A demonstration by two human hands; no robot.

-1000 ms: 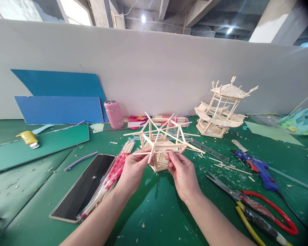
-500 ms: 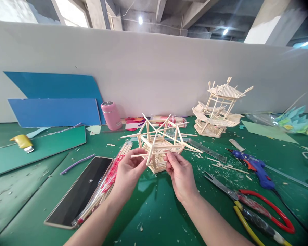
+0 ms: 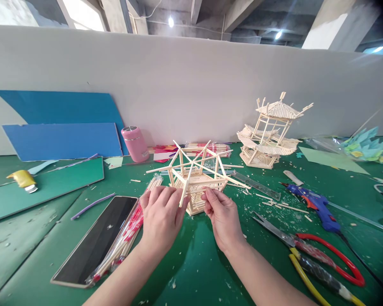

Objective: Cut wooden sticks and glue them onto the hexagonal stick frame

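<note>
In the head view, a hexagonal frame of thin wooden sticks [image 3: 196,180] stands on the green table in front of me, with bare rafters jutting outward. A loose wooden stick [image 3: 198,191] runs level across its near side. My right hand [image 3: 222,216] pinches the right end of this stick between thumb and fingertips. My left hand [image 3: 162,216] shows its back, its fingers curled at the stick's other end beside the front left rafter [image 3: 185,189]; the left fingertips are partly hidden.
A finished-looking stick pavilion [image 3: 270,131] stands at the back right. Scissors [image 3: 281,233], pliers [image 3: 312,265] and a blue glue gun [image 3: 319,206] lie on the right. On the left are a black phone-like slab [image 3: 95,242], bagged sticks [image 3: 130,229] and a pink flask [image 3: 135,144].
My left hand has rolled over, so its back now faces up and covers the stick's left end. My right hand keeps its pinch. The view has shifted slightly.
</note>
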